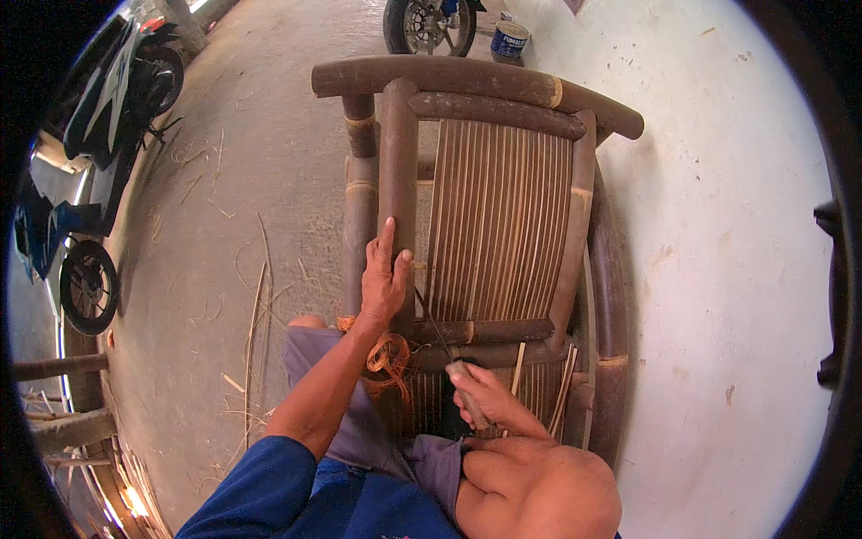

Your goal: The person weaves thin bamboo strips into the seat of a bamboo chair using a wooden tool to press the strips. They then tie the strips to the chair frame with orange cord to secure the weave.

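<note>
A dark brown bamboo chair [476, 76] lies in front of me, with a panel of thin bamboo slats [503, 216] inside its frame. My left hand [384, 286] lies along the thick left pole [398, 171] of that frame, fingers stretched out and thumb apart. In my right hand [492, 400] is a knife [464, 382], gripped by its light wooden handle. Its thin dark blade points up and left, to the slats' lower left corner beside the pole. Just below my left wrist, a coil of orange-brown strips [388, 355] hangs by the chair.
A white wall [718, 269] rises close on the right. Loose bamboo slivers [256, 332] litter the concrete floor [215, 269] at the left. Motorbikes [117, 108] stand at the far left; another wheel [431, 27] and a blue can [510, 41] are beyond the chair.
</note>
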A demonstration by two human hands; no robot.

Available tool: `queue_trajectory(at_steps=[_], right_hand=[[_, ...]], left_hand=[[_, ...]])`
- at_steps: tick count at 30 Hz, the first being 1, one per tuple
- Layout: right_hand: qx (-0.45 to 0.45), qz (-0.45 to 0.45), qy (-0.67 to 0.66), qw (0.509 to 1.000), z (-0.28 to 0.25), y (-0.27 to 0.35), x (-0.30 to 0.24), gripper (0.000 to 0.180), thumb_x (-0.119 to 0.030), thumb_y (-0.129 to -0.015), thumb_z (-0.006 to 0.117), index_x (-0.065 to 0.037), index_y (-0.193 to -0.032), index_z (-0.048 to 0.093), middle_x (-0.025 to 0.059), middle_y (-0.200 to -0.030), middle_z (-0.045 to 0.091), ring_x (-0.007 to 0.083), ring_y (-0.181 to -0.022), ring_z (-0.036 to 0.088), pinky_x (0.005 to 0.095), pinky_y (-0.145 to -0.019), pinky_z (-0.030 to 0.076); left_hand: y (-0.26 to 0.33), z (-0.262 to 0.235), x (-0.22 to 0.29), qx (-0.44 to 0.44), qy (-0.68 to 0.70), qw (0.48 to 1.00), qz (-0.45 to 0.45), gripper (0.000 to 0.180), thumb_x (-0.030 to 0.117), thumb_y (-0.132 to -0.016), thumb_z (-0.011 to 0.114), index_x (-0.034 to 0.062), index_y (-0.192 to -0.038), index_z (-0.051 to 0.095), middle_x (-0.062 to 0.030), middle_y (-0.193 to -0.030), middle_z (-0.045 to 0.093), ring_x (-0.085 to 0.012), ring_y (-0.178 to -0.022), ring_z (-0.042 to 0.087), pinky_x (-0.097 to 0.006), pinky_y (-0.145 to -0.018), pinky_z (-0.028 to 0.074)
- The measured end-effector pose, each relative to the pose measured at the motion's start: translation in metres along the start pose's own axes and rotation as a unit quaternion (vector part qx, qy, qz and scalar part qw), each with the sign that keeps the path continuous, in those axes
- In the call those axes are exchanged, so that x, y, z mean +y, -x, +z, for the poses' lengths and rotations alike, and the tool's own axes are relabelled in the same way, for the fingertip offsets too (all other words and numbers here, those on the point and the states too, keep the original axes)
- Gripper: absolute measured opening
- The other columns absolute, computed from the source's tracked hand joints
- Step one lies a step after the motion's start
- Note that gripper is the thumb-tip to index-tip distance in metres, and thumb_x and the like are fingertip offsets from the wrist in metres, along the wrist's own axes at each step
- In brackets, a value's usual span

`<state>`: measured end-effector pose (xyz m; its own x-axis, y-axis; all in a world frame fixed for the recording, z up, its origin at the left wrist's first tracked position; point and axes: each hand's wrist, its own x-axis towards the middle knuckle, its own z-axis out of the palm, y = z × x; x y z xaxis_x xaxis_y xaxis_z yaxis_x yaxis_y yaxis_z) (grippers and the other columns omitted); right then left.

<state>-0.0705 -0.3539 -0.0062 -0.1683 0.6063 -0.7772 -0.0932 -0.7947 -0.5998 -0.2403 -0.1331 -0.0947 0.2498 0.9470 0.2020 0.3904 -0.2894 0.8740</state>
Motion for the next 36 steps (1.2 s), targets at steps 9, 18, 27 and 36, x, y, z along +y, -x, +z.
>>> queue_trajectory(at_steps=[9, 18, 27, 36], right_hand=[[0.084, -0.06, 0.281, 0.954, 0.001, -0.008, -0.004, 0.049, -0.039, -0.106, 0.054, -0.002, -0.137, 0.046, 0.0135, -0.073, 0.066, 0.0212, -0.052, 0.064, 0.0411, -0.047, 0.054], [-0.009, 0.002, 0.144, 0.989, -0.042, 0.017, -0.035, 0.038, -0.037, -0.106, 0.055, -0.007, -0.129, 0.057, 0.002, -0.075, 0.057, 0.0122, -0.053, 0.056, 0.0329, -0.048, 0.049], [0.345, -0.141, 0.242, 0.896, -0.063, 0.052, 0.063, 0.04, -0.035, -0.094, 0.072, -0.003, -0.118, 0.066, 0.0136, -0.078, 0.07, 0.0265, -0.064, 0.069, 0.0418, -0.061, 0.054], [0.486, -0.029, 0.417, 0.768, -0.034, 0.022, 0.148, 0.065, -0.046, -0.089, 0.073, -0.009, -0.139, 0.058, 0.0268, -0.095, 0.072, 0.0463, -0.085, 0.071, 0.0547, -0.078, 0.055]], left_hand=[[0.0, -0.005, 0.005, -0.012, -0.002, 1.0, -0.003, 0.064, 0.043, -0.11, 0.047, 0.0254, -0.166, 0.022, -0.021, -0.143, 0.046, -0.0415, -0.124, 0.055, -0.05, -0.103, 0.048], [0.012, -0.016, 0.001, -0.04, 0.012, 0.999, -0.034, 0.064, 0.039, -0.11, 0.047, 0.0193, -0.166, 0.022, -0.0239, -0.152, 0.045, -0.0423, -0.134, 0.051, -0.05, -0.107, 0.046], [0.09, -0.078, 0.016, -0.206, -0.07, 0.966, -0.141, 0.06, 0.035, -0.102, 0.061, 0.0059, -0.153, 0.046, -0.0243, -0.131, 0.065, -0.0411, -0.126, 0.059, -0.048, -0.106, 0.046], [0.095, -0.108, 0.022, -0.298, -0.187, 0.935, -0.037, 0.028, 0.023, -0.092, 0.067, 0.0044, -0.113, 0.068, -0.0171, -0.103, 0.067, -0.0396, -0.102, 0.064, -0.048, -0.092, 0.05]])
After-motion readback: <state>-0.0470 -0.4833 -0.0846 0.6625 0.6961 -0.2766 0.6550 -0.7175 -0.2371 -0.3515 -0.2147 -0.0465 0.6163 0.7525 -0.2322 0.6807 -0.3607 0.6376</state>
